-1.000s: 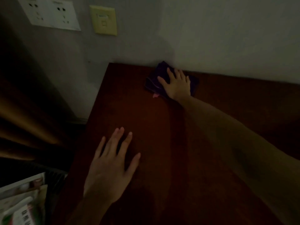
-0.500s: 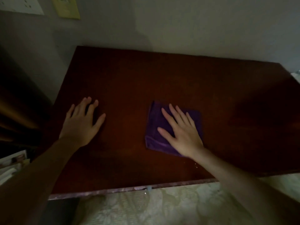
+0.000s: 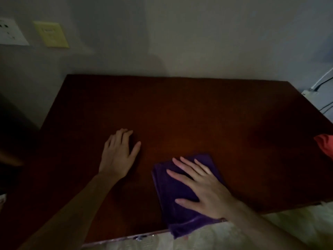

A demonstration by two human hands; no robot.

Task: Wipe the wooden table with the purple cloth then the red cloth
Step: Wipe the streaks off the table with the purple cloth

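Note:
The dark wooden table fills the middle of the dim view. A folded purple cloth lies at the table's near edge, one corner hanging over it. My right hand presses flat on the cloth with fingers spread. My left hand rests flat on the bare wood to the left of the cloth, not touching it. A red cloth shows at the table's right edge, partly cut off by the frame.
The table stands against a grey wall with a white socket plate and a yellow switch plate at upper left. A power strip with cables sits beyond the right rear corner. Pale patterned fabric lies below the near edge.
My right hand has dragged the purple cloth from the back wall down to the near edge, where it overhangs. My left hand stays flat on the wood. The red cloth has come into view.

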